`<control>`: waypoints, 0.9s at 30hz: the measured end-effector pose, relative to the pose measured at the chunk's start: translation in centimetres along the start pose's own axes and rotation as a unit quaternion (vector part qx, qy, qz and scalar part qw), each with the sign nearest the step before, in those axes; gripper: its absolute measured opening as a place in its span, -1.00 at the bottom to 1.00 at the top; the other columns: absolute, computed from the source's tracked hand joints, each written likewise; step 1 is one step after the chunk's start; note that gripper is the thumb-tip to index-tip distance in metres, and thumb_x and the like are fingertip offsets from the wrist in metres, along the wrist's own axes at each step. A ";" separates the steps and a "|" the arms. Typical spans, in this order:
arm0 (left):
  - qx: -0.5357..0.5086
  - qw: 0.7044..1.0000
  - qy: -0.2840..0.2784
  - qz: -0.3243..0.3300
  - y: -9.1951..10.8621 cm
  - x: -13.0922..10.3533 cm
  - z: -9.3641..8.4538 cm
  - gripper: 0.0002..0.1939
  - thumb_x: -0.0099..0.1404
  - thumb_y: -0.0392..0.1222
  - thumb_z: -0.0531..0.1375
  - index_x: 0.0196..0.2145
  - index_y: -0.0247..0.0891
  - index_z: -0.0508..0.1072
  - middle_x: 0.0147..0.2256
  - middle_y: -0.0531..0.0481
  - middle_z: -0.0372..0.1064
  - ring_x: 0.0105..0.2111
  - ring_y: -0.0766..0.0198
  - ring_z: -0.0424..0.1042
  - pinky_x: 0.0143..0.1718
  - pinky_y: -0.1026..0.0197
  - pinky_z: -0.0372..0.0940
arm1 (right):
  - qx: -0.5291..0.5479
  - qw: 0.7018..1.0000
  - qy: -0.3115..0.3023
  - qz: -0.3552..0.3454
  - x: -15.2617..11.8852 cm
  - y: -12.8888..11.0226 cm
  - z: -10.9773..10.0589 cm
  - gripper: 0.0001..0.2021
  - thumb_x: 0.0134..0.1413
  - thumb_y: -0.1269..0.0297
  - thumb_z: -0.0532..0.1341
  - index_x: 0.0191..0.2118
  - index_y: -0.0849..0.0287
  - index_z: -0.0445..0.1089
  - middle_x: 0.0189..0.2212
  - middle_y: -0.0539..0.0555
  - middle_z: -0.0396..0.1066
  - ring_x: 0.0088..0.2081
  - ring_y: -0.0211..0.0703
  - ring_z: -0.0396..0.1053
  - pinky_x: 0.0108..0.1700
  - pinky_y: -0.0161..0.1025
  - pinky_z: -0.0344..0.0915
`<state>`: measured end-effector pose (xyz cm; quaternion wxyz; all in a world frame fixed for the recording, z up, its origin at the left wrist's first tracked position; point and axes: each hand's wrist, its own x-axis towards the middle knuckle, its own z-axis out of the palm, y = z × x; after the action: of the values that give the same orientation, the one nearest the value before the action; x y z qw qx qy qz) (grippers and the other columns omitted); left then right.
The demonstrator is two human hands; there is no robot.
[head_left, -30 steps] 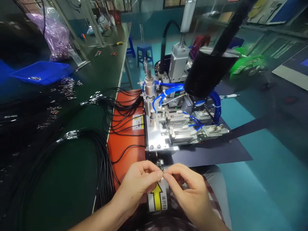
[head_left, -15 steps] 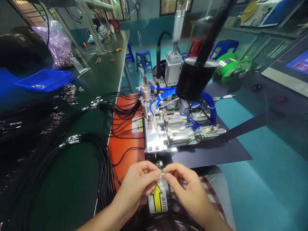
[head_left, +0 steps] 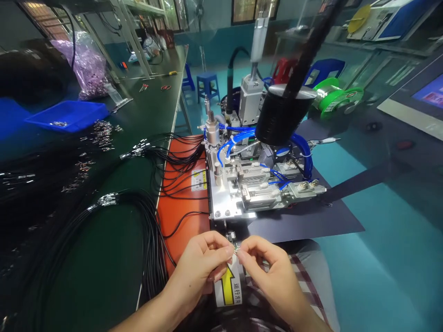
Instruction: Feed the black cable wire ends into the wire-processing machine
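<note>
Thumb and fingertips of my left hand pinch a small bunch of thin wires, just in front of the machine. The tips of my right hand close on the same wires from the other side. Most of the bunch is hidden by the fingers, and its ends are too small to make out. Below the hands lies a white label with a yellow arrow. A black cable runs down behind my left wrist.
Black cables with shiny ends lie on the dark green table and across the orange mat. A blue tray is at far left. A black cylinder overhangs the machine. A green wire spool stands behind.
The fingertips have drawn slightly closer together, and less of the wires shows between them. The whole scene has shifted slightly to the right in view.
</note>
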<state>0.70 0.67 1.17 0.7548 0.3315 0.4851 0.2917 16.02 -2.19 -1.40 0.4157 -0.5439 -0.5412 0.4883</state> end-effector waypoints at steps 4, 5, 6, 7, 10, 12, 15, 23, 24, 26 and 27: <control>0.018 0.999 0.006 -0.032 -0.3 -0.1 -0.1 -0.82 0.19 -0.13 0.21 -0.45 -0.30 0.34 -0.74 0.21 0.04 -0.71 0.48 -0.13 -0.70 0.38 -0.26 | -0.004 0.999 0.006 -0.047 -0.1 -0.1 0.2 -0.83 0.12 0.37 0.13 -0.50 0.15 0.25 -0.55 -0.07 0.21 -0.53 -0.26 0.13 -0.48 -0.32 0.11; 0.020 0.999 0.006 -0.038 -0.3 -0.1 -0.1 -0.81 0.18 -0.12 0.22 -0.44 -0.29 0.35 -0.74 0.21 0.03 -0.71 0.48 -0.15 -0.72 0.38 -0.28 | -0.004 0.998 0.003 -0.060 -0.1 0.1 0.2 -0.83 0.13 0.38 0.13 -0.49 0.14 0.24 -0.54 -0.07 0.21 -0.53 -0.26 0.13 -0.47 -0.32 0.11; 0.021 0.999 0.006 -0.039 -0.3 -0.1 -0.1 -0.81 0.18 -0.11 0.22 -0.43 -0.29 0.35 -0.73 0.21 0.03 -0.70 0.48 -0.15 -0.72 0.38 -0.29 | -0.002 0.998 -0.002 -0.064 -0.1 0.2 0.1 -0.83 0.13 0.39 0.13 -0.49 0.14 0.24 -0.54 -0.07 0.20 -0.52 -0.26 0.13 -0.47 -0.32 0.10; 0.020 0.999 0.005 -0.035 -0.4 -0.2 -0.1 -0.82 0.18 -0.12 0.22 -0.43 -0.30 0.36 -0.73 0.21 0.03 -0.70 0.48 -0.14 -0.72 0.38 -0.28 | 0.001 0.998 -0.006 -0.062 0.0 0.3 0.1 -0.83 0.13 0.39 0.13 -0.49 0.14 0.23 -0.54 -0.07 0.20 -0.52 -0.26 0.13 -0.46 -0.32 0.10; 0.016 0.999 0.011 -0.034 -0.3 -0.1 0.0 -0.84 0.17 -0.16 0.23 -0.45 -0.31 0.36 -0.74 0.21 0.03 -0.70 0.49 -0.12 -0.72 0.40 -0.27 | 0.013 0.999 -0.014 -0.049 0.2 0.7 0.0 -0.83 0.14 0.40 0.13 -0.48 0.14 0.23 -0.54 -0.08 0.20 -0.51 -0.26 0.13 -0.45 -0.33 0.10; 0.015 0.999 0.019 -0.046 -0.1 -0.1 0.2 -0.84 0.15 -0.17 0.24 -0.46 -0.31 0.36 -0.74 0.22 0.02 -0.71 0.50 -0.14 -0.73 0.40 -0.29 | 0.016 0.998 -0.016 -0.052 0.3 0.8 0.0 -0.83 0.14 0.40 0.12 -0.48 0.14 0.23 -0.53 -0.08 0.20 -0.50 -0.26 0.13 -0.44 -0.32 0.11; 0.020 0.998 0.027 -0.046 0.1 -0.1 0.3 -0.82 0.12 -0.17 0.25 -0.49 -0.32 0.36 -0.75 0.23 0.02 -0.72 0.51 -0.13 -0.74 0.41 -0.28 | 0.015 0.997 -0.021 -0.066 0.3 0.8 -0.2 -0.84 0.14 0.42 0.12 -0.47 0.14 0.24 -0.53 -0.08 0.21 -0.49 -0.25 0.14 -0.43 -0.32 0.10; 0.038 0.997 0.032 -0.063 0.0 -0.1 0.5 -0.85 0.12 -0.20 0.20 -0.50 -0.29 0.31 -0.76 0.25 -0.02 -0.72 0.50 -0.16 -0.76 0.42 -0.29 | 0.014 0.996 -0.031 -0.084 0.2 0.6 -0.1 -0.84 0.14 0.43 0.12 -0.46 0.14 0.24 -0.52 -0.07 0.21 -0.49 -0.25 0.15 -0.43 -0.31 0.11; 0.039 0.997 0.033 -0.065 0.0 -0.1 0.6 -0.87 0.13 -0.21 0.19 -0.49 -0.28 0.30 -0.76 0.25 -0.02 -0.72 0.50 -0.16 -0.75 0.43 -0.28 | 0.016 0.996 -0.030 -0.083 0.1 0.7 -0.1 -0.84 0.14 0.42 0.13 -0.46 0.14 0.24 -0.52 -0.07 0.21 -0.48 -0.25 0.15 -0.43 -0.31 0.11; 0.042 0.996 0.035 -0.067 0.0 -0.2 0.7 -0.89 0.14 -0.23 0.15 -0.48 -0.28 0.29 -0.75 0.26 -0.04 -0.71 0.50 -0.18 -0.75 0.43 -0.29 | 0.021 0.997 -0.026 -0.064 0.1 0.9 0.0 -0.84 0.14 0.39 0.14 -0.47 0.14 0.25 -0.52 -0.07 0.23 -0.48 -0.25 0.17 -0.42 -0.32 0.13; 0.044 0.996 0.036 -0.069 0.0 -0.2 0.7 -0.90 0.15 -0.24 0.14 -0.48 -0.27 0.28 -0.75 0.26 -0.04 -0.71 0.50 -0.19 -0.75 0.42 -0.30 | 0.026 0.998 -0.025 -0.044 0.0 1.1 -0.1 -0.85 0.15 0.37 0.14 -0.46 0.14 0.27 -0.51 -0.07 0.25 -0.47 -0.25 0.18 -0.42 -0.33 0.14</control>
<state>1.25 0.40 1.51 0.7397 0.3191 0.5463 0.2292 16.27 -2.22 -2.45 0.4372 -0.4958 -0.5622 0.4970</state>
